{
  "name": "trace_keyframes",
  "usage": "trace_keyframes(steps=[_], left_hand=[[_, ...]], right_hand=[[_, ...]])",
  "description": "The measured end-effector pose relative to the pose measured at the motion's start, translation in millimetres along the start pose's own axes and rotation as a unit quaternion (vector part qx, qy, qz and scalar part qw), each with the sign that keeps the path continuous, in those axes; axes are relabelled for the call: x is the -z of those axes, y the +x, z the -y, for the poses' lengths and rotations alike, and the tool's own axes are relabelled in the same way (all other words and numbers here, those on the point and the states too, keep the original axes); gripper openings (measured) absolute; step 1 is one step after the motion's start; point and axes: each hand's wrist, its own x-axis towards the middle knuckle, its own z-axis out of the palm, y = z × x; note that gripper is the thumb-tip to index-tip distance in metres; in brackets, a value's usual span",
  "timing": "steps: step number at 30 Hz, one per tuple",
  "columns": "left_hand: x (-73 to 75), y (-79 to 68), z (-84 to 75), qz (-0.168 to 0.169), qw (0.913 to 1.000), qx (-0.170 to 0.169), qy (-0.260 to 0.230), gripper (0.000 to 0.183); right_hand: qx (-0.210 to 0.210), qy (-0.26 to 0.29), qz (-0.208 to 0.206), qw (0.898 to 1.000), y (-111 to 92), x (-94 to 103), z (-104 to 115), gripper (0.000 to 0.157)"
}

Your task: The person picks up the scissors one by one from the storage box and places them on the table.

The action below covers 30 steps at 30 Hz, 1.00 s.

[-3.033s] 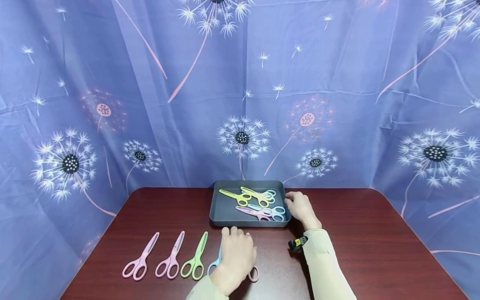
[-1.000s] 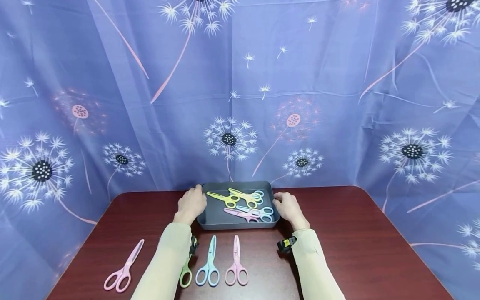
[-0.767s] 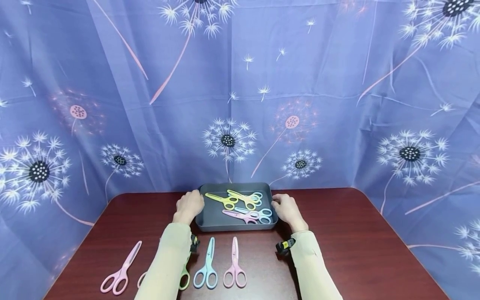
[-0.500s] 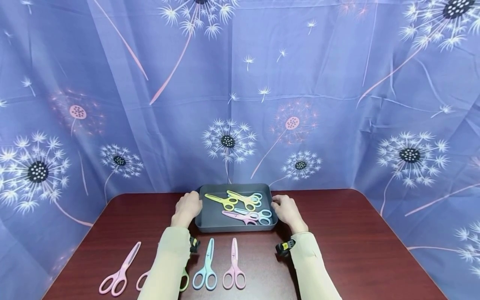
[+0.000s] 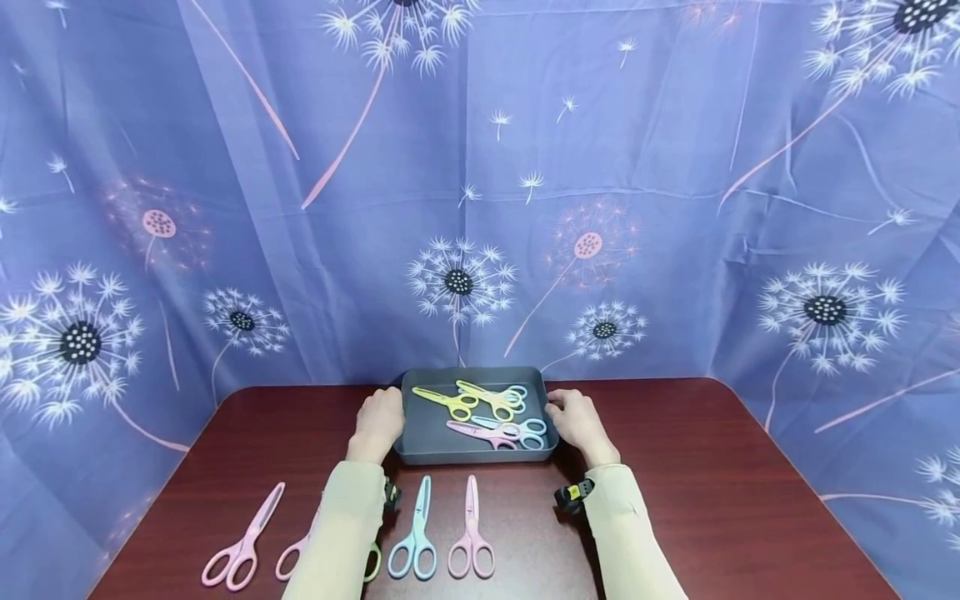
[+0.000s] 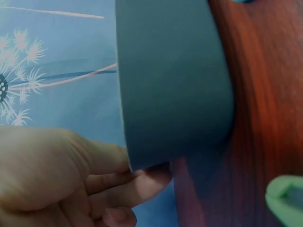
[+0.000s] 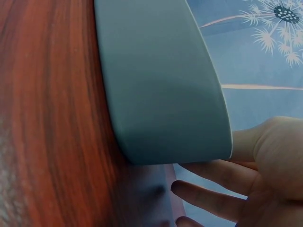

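A dark grey tray [image 5: 423, 435] stands at the back of the table, holding several scissors, among them yellow scissors [image 5: 453, 403] and pink scissors [image 5: 480, 432]. At its left end my left hand [image 5: 378, 421] grips the side; in the left wrist view the thumb goes behind the rim and a finger lies under the corner. My right hand [image 5: 577, 418] holds the opposite end, thumb over the rim and fingers outside, two of them spread free in the right wrist view. In front lie blue scissors [image 5: 415, 540] and pink scissors [image 5: 472, 542], points toward the tray.
Farther left on the brown table [image 5: 712, 483] lie another pair of pink scissors [image 5: 243, 552], a partly covered pink pair [image 5: 288, 560] and green scissors [image 5: 373, 562] mostly hidden by my left sleeve [image 5: 337, 525]. A blue dandelion-print curtain [image 5: 360, 275] hangs behind the table.
Three seconds ago my left hand was over the pink scissors at the row's right end; it has since moved to the tray's left side. My right hand stays at the tray's right side.
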Motion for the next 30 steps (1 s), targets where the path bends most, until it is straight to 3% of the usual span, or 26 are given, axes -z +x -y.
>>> trace_keyframes(steps=[7,15,21,26,30], left_hand=[[-6.1,5.5,-3.7,0.012,0.9996,0.024,-0.006,0.013],[-8.9,8.8,-7.5,0.024,0.9990,0.026,0.027,0.008],[-10.5,12.5,-8.6,0.027,0.9979,0.045,0.039,0.009],[-11.4,15.7,-6.3,0.033,0.9955,0.062,0.062,0.010],[-7.0,18.3,-7.2,0.057,0.9930,0.072,0.074,0.010]], right_hand=[[-0.008,-0.003,0.006,1.000,0,5.8,-2,0.026],[-0.008,-0.020,0.004,1.000,0,11.5,-2,0.026],[-0.021,-0.088,-0.034,0.995,-6,12.4,12,0.030],[0.050,-0.155,-0.057,0.985,-11,8.5,24,0.019],[0.144,-0.216,-0.045,0.965,-14,7.9,31,0.018]])
